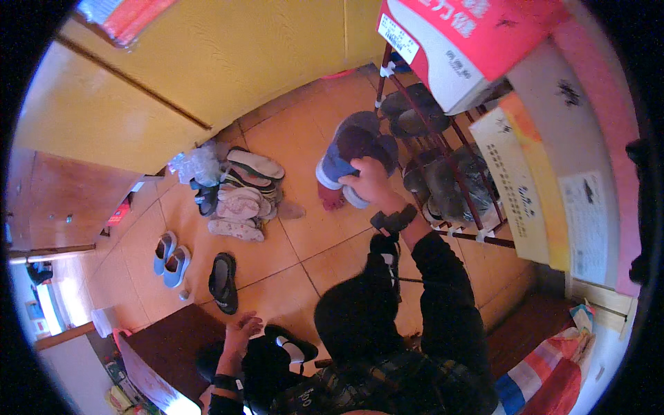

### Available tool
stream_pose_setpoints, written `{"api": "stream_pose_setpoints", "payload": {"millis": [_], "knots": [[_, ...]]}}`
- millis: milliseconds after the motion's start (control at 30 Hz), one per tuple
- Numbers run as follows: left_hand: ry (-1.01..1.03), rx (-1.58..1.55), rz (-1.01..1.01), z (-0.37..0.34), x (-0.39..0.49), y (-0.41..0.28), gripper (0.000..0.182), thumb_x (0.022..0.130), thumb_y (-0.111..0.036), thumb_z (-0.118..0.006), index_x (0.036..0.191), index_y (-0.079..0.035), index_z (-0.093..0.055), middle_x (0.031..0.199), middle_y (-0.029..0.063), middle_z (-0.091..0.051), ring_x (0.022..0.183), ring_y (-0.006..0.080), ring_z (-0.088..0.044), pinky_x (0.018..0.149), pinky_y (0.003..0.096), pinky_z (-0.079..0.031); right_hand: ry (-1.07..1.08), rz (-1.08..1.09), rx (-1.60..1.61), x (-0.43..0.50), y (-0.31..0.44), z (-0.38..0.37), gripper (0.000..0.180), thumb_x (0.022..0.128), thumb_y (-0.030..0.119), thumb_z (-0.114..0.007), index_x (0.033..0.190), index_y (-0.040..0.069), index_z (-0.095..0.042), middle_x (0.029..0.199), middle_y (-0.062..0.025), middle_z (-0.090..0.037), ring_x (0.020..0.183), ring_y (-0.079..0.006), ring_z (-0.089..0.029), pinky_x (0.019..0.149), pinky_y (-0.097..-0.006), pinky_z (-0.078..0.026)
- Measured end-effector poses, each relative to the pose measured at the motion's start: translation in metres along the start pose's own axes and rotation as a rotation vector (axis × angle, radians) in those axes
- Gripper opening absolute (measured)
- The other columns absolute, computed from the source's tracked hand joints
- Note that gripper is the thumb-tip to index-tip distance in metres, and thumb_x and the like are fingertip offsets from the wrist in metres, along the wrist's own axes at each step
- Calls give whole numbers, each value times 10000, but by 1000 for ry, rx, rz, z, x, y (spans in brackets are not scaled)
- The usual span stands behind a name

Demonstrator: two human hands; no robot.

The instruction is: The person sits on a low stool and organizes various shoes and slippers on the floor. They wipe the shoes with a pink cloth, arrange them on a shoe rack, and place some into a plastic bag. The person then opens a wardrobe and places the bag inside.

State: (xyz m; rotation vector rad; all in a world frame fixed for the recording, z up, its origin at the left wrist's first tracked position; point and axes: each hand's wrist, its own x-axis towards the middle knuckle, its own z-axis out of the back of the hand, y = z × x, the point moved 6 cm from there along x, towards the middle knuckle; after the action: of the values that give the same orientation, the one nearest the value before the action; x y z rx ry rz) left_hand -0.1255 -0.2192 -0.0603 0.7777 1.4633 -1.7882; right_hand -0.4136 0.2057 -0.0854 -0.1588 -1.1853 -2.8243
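My right hand (369, 181), with a dark band at the wrist, is closed around blue slippers (340, 155) with pale soles, in front of the rack. A reddish patterned thing (330, 197) shows just under their soles; whether it is part of them I cannot tell. Lower left, my left hand (241, 332) hangs empty with its fingers apart. The nearest thing to it is a single black shoe (224, 282) lying on the tiles. A pile of insoles and slippers (241, 202), some pale and patterned, lies left of the held slippers.
A shoe rack (451, 155) with dark red bars holds several dark shoes (415, 111); boxes (446, 67) are stacked on it. A clear plastic bag (199, 163) touches the pile. Grey-blue shoes (174, 262) stand on the left. Yellow wooden panels (249, 57) border the floor.
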Motion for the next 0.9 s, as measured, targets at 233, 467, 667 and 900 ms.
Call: {"api": "stream_pose_setpoints", "payload": {"millis": [233,467,667,900], "knots": [[-251,-122,-213,47,-88,-38,215,890,-79,-589,1078,24,-590,887,92,-652,762,168,-643,663,271,-535,-64,82,72,-37,24,65,388,639,304,-786,736,-14,-587,705,-226,-554,696,-399,-569,625,-425,-450],[-436,-148,-441,93,-172,-73,315,884,-92,-603,1170,33,-560,962,120,-652,789,162,-633,730,266,-535,-92,28,-87,-77,17,92,390,658,321,-772,835,4,-630,826,-225,-601,823,-396,-585,715,-445,-473],[-575,-186,-439,154,-171,-49,316,884,-124,-621,1161,18,-568,945,95,-644,789,148,-626,732,255,-529,-83,-72,-265,-47,13,77,395,694,348,-746,903,35,-623,871,-215,-586,872,-404,-588,733,-475,-479],[-500,-264,-357,197,-75,-21,281,878,-114,-621,1128,7,-576,889,67,-635,730,126,-615,656,235,-515,-168,-214,-454,0,-26,73,382,727,337,-723,950,43,-624,921,-225,-588,893,-404,-595,745,-475,-479]]}}
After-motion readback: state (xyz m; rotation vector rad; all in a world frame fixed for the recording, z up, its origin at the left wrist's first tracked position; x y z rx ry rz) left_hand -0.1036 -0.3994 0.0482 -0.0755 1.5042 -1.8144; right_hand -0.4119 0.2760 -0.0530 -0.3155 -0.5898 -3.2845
